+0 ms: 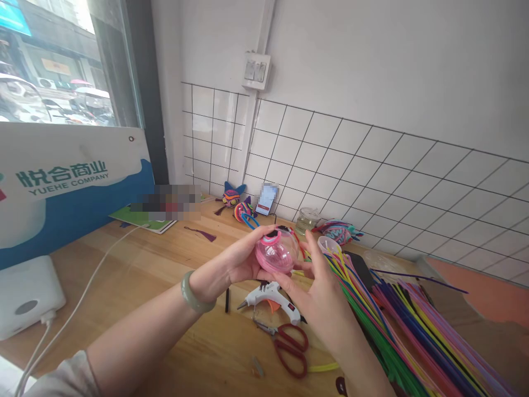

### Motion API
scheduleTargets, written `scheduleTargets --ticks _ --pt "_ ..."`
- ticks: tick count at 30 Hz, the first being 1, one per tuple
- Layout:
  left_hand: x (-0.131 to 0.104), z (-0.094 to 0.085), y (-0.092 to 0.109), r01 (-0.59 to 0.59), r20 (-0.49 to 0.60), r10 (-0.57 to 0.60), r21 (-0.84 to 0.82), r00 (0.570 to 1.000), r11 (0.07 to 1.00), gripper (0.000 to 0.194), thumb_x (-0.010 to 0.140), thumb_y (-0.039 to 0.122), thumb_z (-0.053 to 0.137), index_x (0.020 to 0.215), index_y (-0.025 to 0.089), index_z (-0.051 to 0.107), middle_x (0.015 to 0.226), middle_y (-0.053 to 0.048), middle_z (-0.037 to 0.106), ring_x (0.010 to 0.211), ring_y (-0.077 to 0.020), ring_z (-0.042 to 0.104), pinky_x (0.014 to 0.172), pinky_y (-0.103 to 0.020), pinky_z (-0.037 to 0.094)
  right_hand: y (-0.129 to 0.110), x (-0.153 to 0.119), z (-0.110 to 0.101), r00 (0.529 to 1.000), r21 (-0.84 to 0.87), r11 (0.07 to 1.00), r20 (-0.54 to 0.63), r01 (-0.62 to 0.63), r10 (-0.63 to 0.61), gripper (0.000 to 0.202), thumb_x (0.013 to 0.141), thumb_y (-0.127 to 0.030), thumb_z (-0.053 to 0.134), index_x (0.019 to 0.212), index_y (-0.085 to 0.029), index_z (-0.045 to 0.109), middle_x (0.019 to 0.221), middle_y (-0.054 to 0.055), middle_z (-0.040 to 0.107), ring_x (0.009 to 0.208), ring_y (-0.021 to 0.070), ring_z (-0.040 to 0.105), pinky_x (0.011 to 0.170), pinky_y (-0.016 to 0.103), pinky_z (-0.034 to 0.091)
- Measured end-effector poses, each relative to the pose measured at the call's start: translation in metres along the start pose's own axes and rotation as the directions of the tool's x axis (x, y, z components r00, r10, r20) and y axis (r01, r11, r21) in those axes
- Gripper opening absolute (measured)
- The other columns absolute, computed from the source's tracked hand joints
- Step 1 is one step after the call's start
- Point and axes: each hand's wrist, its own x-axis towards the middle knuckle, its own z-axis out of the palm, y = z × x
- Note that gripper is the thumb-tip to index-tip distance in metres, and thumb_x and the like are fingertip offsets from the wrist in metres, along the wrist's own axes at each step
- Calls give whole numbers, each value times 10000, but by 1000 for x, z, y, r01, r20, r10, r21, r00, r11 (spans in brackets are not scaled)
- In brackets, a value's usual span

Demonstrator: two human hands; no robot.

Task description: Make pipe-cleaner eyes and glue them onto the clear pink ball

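Note:
My left hand (246, 256) is wrapped round the side of a clear plastic ball (285, 248), which has pink pipe cleaner coiled over its lower part. A ring of pink and pale blue with a black centre sits on the ball's upper left. My right hand (316, 281) comes in from the other side, fingers spread, the thumb near or touching the ball's underside. On the table below lie a white glue gun (273, 298) and red-handled scissors (291, 347).
Bundles of coloured pipe cleaners (409, 325) spread across the right. Behind stand a glass jar (308, 219), a phone (266, 198) and striped fish-like crafts (243, 209). A white device (28, 298) with a cable is at the left. A tassel (201, 234) lies on the wood.

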Motion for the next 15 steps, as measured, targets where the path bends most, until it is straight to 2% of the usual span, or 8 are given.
scheduleTargets --ticks 4,8,12,15 --pt "1 -5 5 66 68 -58 -127 996 990 487 746 541 539 1020 145 609 902 -103 688 792 -207 655 655 -299 540 -1 -1 -3 996 -22 999 -81 35 -36 738 765 -434 602 1392 -252 258 1227 131 523 910 254 605 827 469 482" --pt "1 -10 9 52 86 -38 -171 996 984 493 744 539 546 1023 136 605 887 -109 689 806 -221 660 656 -297 541 -10 -2 -10 990 21 1000 -139 4 -1 598 776 -417 586 1314 -245 391 1021 71 602 693 165 592 697 373 513" --pt "1 -16 13 28 102 -11 -161 995 987 527 749 557 522 1019 113 604 895 -129 685 845 -258 661 661 -288 539 -13 -1 -17 990 91 996 -137 -13 26 490 783 -392 580 1237 -236 481 926 41 624 662 143 581 645 319 507" --pt "-1 -19 18 -15 91 31 -171 995 985 500 756 546 517 1034 138 593 928 -126 682 859 -262 660 675 -296 538 -11 -1 -21 992 137 990 -124 -4 22 409 792 -360 575 1174 -219 532 864 33 639 673 144 584 643 303 505"
